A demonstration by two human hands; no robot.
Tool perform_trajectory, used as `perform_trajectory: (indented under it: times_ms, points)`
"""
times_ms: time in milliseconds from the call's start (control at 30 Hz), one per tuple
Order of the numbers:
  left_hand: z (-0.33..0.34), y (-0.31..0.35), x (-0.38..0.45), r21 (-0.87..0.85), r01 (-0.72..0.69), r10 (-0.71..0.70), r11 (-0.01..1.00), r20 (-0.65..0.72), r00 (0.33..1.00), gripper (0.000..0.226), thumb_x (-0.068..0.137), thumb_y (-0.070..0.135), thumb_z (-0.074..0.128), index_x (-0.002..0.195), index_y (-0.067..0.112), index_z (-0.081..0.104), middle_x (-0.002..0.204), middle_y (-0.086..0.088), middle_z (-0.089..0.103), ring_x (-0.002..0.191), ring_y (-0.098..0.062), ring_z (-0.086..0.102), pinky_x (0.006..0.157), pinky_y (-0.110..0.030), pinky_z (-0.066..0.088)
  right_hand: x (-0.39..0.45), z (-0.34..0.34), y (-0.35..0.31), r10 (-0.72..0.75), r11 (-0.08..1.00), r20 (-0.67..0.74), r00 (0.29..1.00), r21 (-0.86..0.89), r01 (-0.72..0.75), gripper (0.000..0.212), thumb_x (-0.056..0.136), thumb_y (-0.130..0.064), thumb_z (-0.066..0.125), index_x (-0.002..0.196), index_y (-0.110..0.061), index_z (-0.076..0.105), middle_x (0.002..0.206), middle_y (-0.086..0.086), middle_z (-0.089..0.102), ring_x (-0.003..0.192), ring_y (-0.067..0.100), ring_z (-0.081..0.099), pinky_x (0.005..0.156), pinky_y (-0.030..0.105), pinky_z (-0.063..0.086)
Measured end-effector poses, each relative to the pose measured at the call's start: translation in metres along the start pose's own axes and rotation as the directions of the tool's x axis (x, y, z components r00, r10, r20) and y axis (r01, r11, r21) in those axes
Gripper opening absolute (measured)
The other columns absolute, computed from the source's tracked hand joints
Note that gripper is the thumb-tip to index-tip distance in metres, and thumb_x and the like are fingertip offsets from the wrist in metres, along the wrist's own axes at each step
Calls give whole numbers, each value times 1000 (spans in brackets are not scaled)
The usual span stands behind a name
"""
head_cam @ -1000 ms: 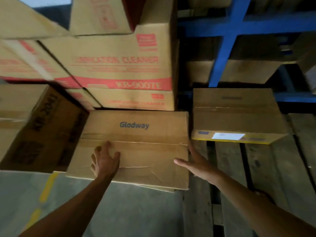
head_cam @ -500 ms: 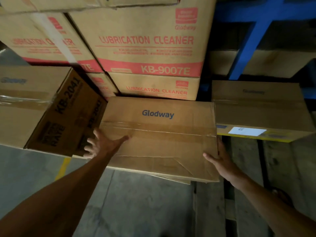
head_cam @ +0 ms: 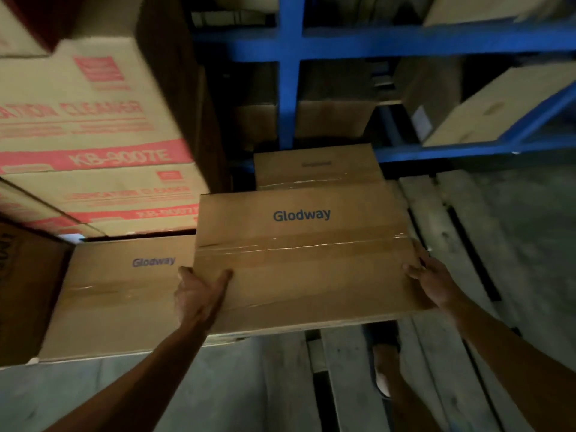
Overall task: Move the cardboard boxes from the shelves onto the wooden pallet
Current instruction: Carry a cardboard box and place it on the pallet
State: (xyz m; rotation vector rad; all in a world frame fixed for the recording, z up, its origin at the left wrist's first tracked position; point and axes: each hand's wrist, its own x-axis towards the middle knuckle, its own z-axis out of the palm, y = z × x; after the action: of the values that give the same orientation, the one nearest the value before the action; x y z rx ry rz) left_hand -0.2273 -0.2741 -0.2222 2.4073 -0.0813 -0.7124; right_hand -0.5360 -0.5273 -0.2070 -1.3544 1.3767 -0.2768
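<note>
A flat brown cardboard box marked "Glodway" (head_cam: 299,254) is lifted in front of me, over the wooden pallet (head_cam: 436,219). My left hand (head_cam: 199,294) grips its near-left corner, thumb on top. My right hand (head_cam: 433,279) grips its right edge. A second Glodway box (head_cam: 124,291) lies low to the left, where the lifted one came off. Another brown box (head_cam: 314,166) sits on the pallet just behind the held one, partly hidden by it.
Stacked "Lubrication Cleaner" cartons (head_cam: 93,145) with red bands rise at left. A blue steel rack (head_cam: 290,88) holding more cartons (head_cam: 498,110) stands behind. A dark brown box (head_cam: 21,291) is at far left. Concrete floor (head_cam: 218,385) lies below; my foot (head_cam: 385,363) stands between pallet slats.
Both hands took hold of the top Glodway box, lifted it off the one beneath and carried it right, over the pallet. The view swung right.
</note>
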Motion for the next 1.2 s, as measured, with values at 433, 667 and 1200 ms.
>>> perform_trajectory:
  times_ms: [433,667,1200]
  points:
    - [127,140,65,-134,-47,40,990,-54,998,69,75,37,76,127,14,37,129,-16,55,113,-39,55,97,-52,47,179,-97,-45,-182,981,-41,982,-70,179,55,96,-17,56,147,-26,37,140,5,48,118,19,45,92,36,35]
    - [150,200,156,-81,-253,261,964,95,961,116,53,30,92,146,23,23,146,-8,38,132,-31,41,106,-49,41,275,-46,-93,-455,860,79,887,-222,460,86,68,-60,74,142,-34,39,143,-5,41,132,16,39,103,13,34]
    - [167,196,155,475,-416,400,776,139,906,109,65,71,68,151,42,7,162,-2,-16,149,-28,-12,119,-51,5,283,-11,-69,-336,226,349,875,-872,435,110,69,-69,65,138,-60,-20,160,-9,-18,146,34,-16,110,69,-6]
